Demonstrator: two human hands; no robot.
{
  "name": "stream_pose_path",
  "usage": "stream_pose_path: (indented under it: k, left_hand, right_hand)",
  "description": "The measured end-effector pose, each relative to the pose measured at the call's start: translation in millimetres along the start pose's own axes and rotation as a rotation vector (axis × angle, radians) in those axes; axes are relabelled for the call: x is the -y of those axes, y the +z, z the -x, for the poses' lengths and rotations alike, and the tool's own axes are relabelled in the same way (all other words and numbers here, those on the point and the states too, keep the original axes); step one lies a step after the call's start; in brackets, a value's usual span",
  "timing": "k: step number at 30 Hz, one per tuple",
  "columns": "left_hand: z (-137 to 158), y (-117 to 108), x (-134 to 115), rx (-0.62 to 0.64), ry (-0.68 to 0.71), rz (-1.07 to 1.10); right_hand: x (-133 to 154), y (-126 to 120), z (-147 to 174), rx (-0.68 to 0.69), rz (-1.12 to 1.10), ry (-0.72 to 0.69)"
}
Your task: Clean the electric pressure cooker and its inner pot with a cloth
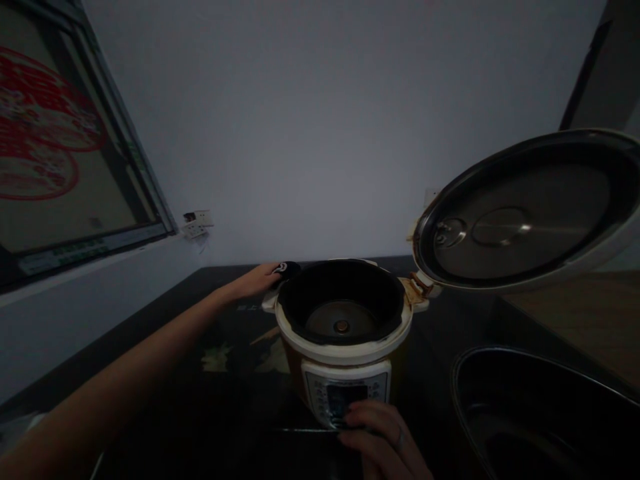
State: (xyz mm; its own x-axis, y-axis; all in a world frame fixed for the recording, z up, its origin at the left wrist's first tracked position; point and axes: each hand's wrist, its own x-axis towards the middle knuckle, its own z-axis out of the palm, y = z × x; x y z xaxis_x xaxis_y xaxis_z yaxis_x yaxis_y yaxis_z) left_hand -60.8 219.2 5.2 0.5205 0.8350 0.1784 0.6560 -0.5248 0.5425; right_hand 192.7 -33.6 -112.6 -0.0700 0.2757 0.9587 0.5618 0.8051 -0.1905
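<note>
Cooker (345,352) stands at six o'clock, upright axis vertical, panel (340,392) facing six, lid (530,213) swung open toward two. Right hand (387,433) reaches the panel, fingers slightly parted; left hand (261,279) sits at ten, its fingers hidden from me.

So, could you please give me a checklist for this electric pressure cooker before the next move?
1. Lid open: ok, raised on its hinge at the right.
2. Heating plate free of loose items: ok, none seen.
3. Black pot outside the electric pressure cooker: ok, at lower right.
4. Right hand clear of the control panel: not ok, fingers overlap its lower part.
5. Left hand gripping the black item: cannot tell, fingertips hidden.
6. Power disconnected: cannot tell.
</note>
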Motion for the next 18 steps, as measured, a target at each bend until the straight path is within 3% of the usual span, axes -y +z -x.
stream_pose_path:
  k: [12, 18]
  left_hand:
    - [56, 17, -22, -0.127, -0.049, -0.159]
    - [91, 43, -36, -0.307, -0.079, -0.095]
  right_hand:
    - [-3, -3, 6, 0.043, -0.049, 0.067]
    - [-1, 0, 9, 0.052, -0.068, 0.068]
